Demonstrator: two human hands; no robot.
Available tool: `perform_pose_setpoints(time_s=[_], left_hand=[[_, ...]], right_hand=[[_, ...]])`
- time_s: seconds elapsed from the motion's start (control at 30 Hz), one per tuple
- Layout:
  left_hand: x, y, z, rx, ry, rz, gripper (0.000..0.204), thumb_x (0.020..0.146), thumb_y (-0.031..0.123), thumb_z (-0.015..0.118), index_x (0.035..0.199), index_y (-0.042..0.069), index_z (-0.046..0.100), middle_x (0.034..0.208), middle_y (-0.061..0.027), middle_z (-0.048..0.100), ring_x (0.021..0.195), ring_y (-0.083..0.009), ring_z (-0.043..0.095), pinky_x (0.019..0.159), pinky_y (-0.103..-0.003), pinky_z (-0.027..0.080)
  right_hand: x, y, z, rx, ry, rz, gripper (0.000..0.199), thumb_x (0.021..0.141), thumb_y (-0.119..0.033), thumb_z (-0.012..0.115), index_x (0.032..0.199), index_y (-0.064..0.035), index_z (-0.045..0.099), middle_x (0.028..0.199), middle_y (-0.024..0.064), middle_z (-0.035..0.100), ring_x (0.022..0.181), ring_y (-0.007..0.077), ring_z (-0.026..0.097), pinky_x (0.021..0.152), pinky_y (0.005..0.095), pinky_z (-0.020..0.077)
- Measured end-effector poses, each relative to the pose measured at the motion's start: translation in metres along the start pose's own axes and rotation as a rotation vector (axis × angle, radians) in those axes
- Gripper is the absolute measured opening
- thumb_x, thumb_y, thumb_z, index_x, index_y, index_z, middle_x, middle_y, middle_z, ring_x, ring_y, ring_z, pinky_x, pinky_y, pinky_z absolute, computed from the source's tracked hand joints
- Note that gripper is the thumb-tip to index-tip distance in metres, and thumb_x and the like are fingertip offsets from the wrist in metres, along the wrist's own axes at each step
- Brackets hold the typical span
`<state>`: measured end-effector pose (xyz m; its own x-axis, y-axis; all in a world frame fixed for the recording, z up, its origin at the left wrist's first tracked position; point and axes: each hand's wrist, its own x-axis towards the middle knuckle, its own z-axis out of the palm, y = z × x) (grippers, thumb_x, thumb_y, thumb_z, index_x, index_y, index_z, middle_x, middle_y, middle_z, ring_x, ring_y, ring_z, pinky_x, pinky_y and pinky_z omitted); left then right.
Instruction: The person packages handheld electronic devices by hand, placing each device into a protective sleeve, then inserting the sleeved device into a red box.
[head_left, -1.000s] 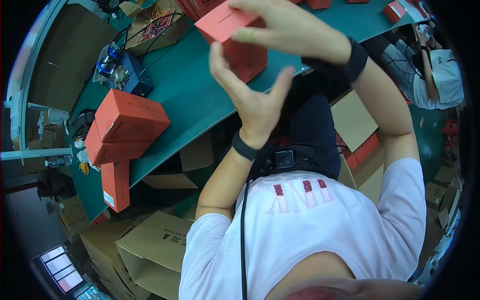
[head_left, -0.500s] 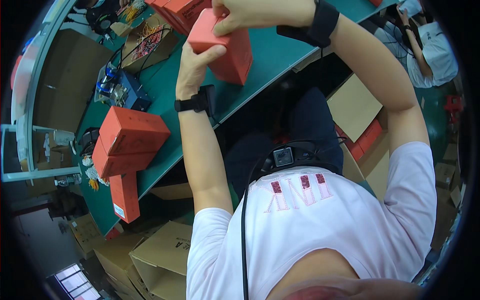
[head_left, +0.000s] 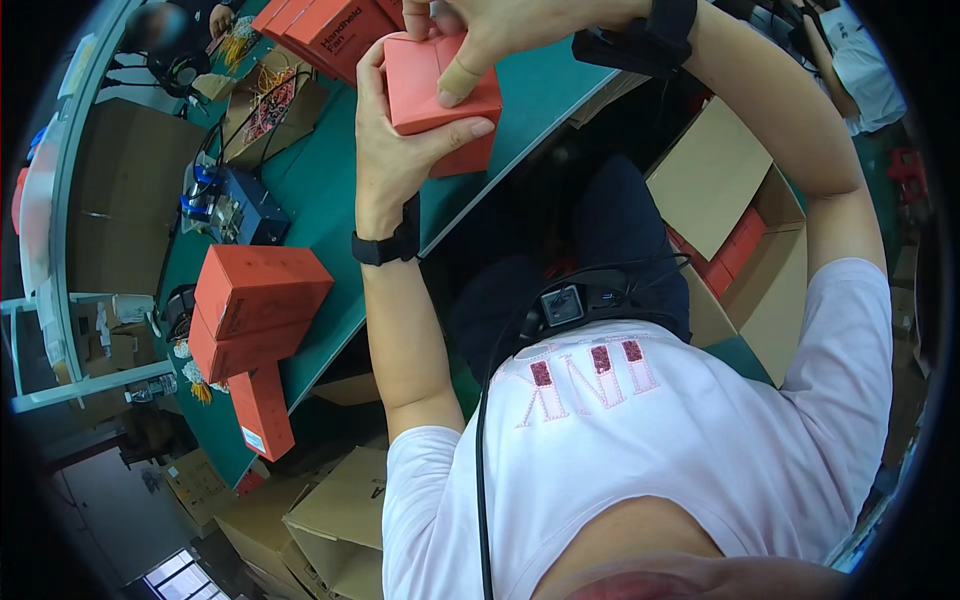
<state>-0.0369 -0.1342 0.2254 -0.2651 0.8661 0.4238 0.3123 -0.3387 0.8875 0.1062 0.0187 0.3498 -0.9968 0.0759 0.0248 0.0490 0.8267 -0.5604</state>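
Observation:
A red cardboard box [head_left: 420, 92] stands at the table's edge, its top face with a seam toward me. My left hand [head_left: 395, 155] is wrapped round its left and near sides, with the thumb along the near face. From the right my right hand [head_left: 515, 35] reaches over the box. Its thumb presses on the top face, and its other fingers curl at the far edge, partly cut off by the picture's rim. What is inside the box cannot be seen.
More red boxes [head_left: 335, 35] stand behind. Stacked red boxes [head_left: 262, 295] and a narrower red box [head_left: 262, 405] lie on the green table [head_left: 320, 185] at left. A blue device [head_left: 255, 205] and carton of wires [head_left: 290, 125] sit beyond. An open carton [head_left: 775, 270] with red boxes stands at right.
The red box has tilted so more of its top shows. My left hand has moved further round it, and my right thumb has shifted onto the top face. The whole view has shifted slightly.

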Motion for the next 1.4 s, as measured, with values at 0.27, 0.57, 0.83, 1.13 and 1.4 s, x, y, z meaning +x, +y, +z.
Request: perform_pose_setpoints(time_s=[0.27,0.57,0.83,1.13,1.4], left_hand=[[0.008,0.006,0.021,0.095,-0.06,-0.014,0.098,0.062,0.017,0.098,0.14,0.005,0.04,0.128,-0.0117,0.055,0.113,-0.0216,0.062,0.095,-0.036,0.055],[0.014,0.009,0.032,0.33,-0.087,0.038,0.106,0.056,0.03,0.102,0.14,0.005,0.043,0.13,-0.0128,0.049,0.116,-0.0259,0.058,0.097,-0.04,0.052],[0.025,0.018,0.058,0.53,-0.168,0.09,0.11,0.052,0.033,0.102,0.14,0.004,0.043,0.129,-0.0136,0.051,0.116,-0.0314,0.054,0.099,-0.044,0.048],[0.036,0.024,0.092,0.673,-0.255,0.065,0.109,0.051,0.032,0.101,0.139,0.004,0.045,0.13,-0.0139,0.052,0.118,-0.034,0.051,0.099,-0.046,0.047],[0.042,0.023,0.109,0.779,-0.322,0.101,0.105,0.05,0.031,0.101,0.137,0.005,0.047,0.127,-0.0127,0.054,0.118,-0.0347,0.05,0.097,-0.047,0.047]], right_hand=[[-0.028,0.012,-0.004,-0.015,0.081,0.074,0.059,0.07,-0.035,0.089,0.101,0.0107,0.068,0.09,0.0221,0.071,0.08,0.0279,0.068,0.068,0.0347,0.054],[-0.051,0.026,-0.01,0.025,0.054,0.054,0.046,0.069,-0.033,0.083,0.081,0.009,0.069,0.073,0.0215,0.067,0.064,0.028,0.065,0.059,0.0365,0.0503],[-0.083,0.054,-0.005,0.076,0.041,0.099,0.049,0.07,-0.033,0.083,0.09,0.0067,0.063,0.085,0.0202,0.068,0.077,0.0295,0.066,0.065,0.0372,0.051],[-0.119,0.104,0.031,0.18,0.328,-0.089,0.042,0.073,-0.026,0.081,0.089,0.0047,0.059,0.086,0.0215,0.064,0.082,0.0366,0.064,0.072,0.0407,0.0512],[-0.142,0.122,0.046,0.421,0.389,-0.002,0.043,0.075,-0.027,0.082,0.095,0.0058,0.061,0.087,0.019,0.065,0.076,0.0322,0.065,0.07,0.0384,0.0528]])
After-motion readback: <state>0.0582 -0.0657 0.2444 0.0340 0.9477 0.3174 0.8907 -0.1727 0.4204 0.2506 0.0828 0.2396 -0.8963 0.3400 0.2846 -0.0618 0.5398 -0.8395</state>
